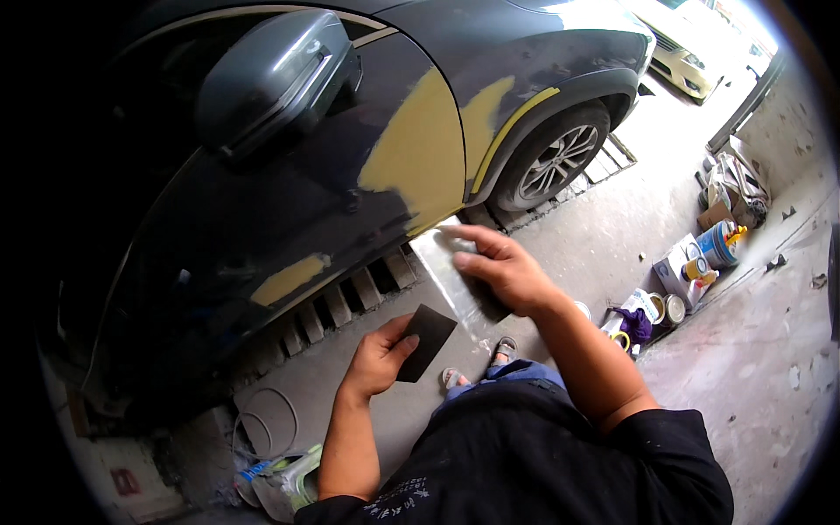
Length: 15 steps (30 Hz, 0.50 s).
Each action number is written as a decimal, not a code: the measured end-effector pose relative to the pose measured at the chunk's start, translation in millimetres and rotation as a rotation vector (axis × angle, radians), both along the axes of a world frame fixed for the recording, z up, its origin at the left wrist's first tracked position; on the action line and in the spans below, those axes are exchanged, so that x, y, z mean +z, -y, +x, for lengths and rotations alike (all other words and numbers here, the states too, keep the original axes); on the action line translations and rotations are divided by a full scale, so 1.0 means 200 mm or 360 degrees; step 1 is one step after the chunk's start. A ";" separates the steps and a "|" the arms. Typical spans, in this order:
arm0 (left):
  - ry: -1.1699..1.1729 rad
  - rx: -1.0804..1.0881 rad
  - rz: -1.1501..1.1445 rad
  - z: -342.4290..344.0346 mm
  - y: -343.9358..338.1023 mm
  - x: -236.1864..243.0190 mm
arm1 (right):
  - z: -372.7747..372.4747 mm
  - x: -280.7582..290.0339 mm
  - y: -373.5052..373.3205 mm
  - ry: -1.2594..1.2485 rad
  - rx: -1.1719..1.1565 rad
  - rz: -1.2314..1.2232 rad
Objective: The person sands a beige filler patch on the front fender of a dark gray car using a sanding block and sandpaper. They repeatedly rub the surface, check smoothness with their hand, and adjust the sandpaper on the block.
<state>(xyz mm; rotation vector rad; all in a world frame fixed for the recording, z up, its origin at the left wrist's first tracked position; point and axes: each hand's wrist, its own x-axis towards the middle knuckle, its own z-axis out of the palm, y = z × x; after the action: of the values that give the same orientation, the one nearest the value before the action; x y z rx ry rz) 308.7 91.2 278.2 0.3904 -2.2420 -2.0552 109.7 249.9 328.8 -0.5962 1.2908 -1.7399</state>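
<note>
My left hand [378, 357] grips a thin, dark rectangular sheet [426, 344] between thumb and fingers. Whether it is sandpaper or a flexible spreader I cannot tell. In my right hand [503, 269] is a pale, shiny flat plate [446, 273], blurred, with a darker part under the palm. Its upper end lies close to the bottom of the dark car door [289, 201]; contact is not clear. Dried-looking yellow filler [416, 144] covers the door's front part, and more filler [484, 115] spreads over the fender. A smaller filler patch [291, 279] sits low on the door.
The side mirror [271, 83] juts out at upper left, and the front wheel [556, 157] stands beyond the door. Floor grating slats [337, 304] run beneath the car. Cans [719, 245], a purple cloth [636, 325] and bags line the right wall. A hose [267, 420] lies at lower left.
</note>
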 end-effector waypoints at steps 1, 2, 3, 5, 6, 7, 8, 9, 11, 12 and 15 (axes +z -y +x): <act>0.0018 -0.0010 0.0090 0.00 0.01 0.00 | -0.05 -0.02 -0.03 -0.0016 -0.0029 0.0052; 0.0034 -0.0019 0.0180 0.00 0.01 0.00 | -0.08 -0.07 -0.06 -0.0174 -0.0096 0.0107; 0.0057 -0.0037 0.0271 0.00 0.01 0.01 | -0.10 -0.13 -0.08 -0.0598 -0.0038 0.0128; 0.0147 -0.0064 0.0304 0.01 0.01 0.03 | -0.12 -0.21 -0.09 -0.1442 0.0087 0.0165; 0.0193 -0.0066 0.0341 0.01 0.01 0.01 | -0.05 -0.17 -0.05 -0.1393 0.0196 0.0322; 0.0239 -0.0077 0.0379 0.02 0.01 0.01 | 0.00 -0.15 -0.02 -0.1407 0.0286 0.0246; 0.0270 -0.0095 0.0326 0.01 0.01 0.02 | 0.05 -0.14 0.01 -0.1425 0.0317 0.0209; 0.0299 -0.0111 0.0269 0.00 0.00 0.04 | 0.10 -0.13 0.03 -0.1444 0.0348 0.0168; 0.0286 -0.0104 0.0217 0.00 0.01 0.06 | 0.15 -0.18 0.05 -0.1439 0.0282 0.0095; 0.0244 -0.0076 0.0222 0.00 0.01 0.04 | 0.17 -0.21 0.05 -0.1409 0.0201 0.0030; 0.0132 0.0112 0.0388 0.03 0.04 0.01 | 0.18 -0.27 0.01 -0.1361 0.0199 0.0096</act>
<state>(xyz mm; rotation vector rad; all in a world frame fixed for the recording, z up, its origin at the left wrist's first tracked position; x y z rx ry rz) 314.5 83.5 279.8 0.5721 -1.9908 -2.3217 146.6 247.7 275.0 -1.4470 1.8047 -1.3589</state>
